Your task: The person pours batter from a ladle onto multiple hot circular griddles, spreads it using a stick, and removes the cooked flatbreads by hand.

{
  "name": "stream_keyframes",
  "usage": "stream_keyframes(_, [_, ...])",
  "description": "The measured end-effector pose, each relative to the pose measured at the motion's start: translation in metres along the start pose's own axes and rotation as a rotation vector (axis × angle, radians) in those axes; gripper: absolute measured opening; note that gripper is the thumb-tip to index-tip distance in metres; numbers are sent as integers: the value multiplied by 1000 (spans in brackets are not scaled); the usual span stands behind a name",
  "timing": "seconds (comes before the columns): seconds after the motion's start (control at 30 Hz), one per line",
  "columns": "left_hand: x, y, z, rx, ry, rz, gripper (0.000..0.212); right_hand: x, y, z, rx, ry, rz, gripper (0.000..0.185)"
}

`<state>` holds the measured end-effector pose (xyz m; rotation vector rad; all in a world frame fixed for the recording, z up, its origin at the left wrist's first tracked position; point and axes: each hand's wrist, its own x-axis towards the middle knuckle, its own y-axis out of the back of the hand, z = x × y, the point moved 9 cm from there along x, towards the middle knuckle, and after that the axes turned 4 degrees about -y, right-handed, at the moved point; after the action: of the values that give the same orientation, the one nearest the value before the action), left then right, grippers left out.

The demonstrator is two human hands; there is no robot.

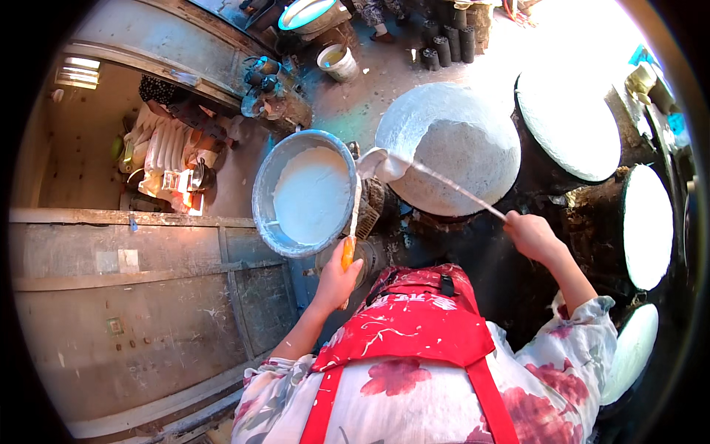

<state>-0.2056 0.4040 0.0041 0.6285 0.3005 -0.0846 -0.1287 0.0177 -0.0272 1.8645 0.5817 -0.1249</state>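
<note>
My left hand [339, 275] grips the orange handle [348, 252] of a batter-coated tool that reaches up along the right rim of a large bowl. That bowl [260, 222] holds thick white batter [310, 194]. My right hand [530, 236] holds a long thin batter-coated stick [457, 187], which slants up left to a white batter-covered ladle or scoop head [383, 165] between the bowl and a round griddle. On the griddle [460, 172], a white layer covers the upper and left parts; the rest is bare grey. Which tool the white head belongs to I cannot tell for sure.
More round griddles with white tops [568, 130] stand in a row at the right. A white bucket [338, 64], a basin [308, 14] and several coal briquettes [444, 50] are at the top. Wooden panels [127, 311] fill the left. Other people are partly visible at the top and upper left.
</note>
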Motion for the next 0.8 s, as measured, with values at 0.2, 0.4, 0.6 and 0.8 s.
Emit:
stream_keyframes(0.2, [-21, -6, 27, 607, -352, -98, 65, -29, -53, -14, 118, -191, 159, 34])
stream_keyframes(0.4, [-26, 12, 30, 486, -694, -139, 67, -102, -111, -44, 685, -461, 373, 33])
stream_keyframes(0.6, [-2, 36, -30, -494, -199, -74, 39, -12, -150, -168, 1175, -462, 204, 35])
stream_keyframes(0.8, [5, 59, -56, -757, -58, -145, 29, 48, -187, -207, 915, -427, 312, 39])
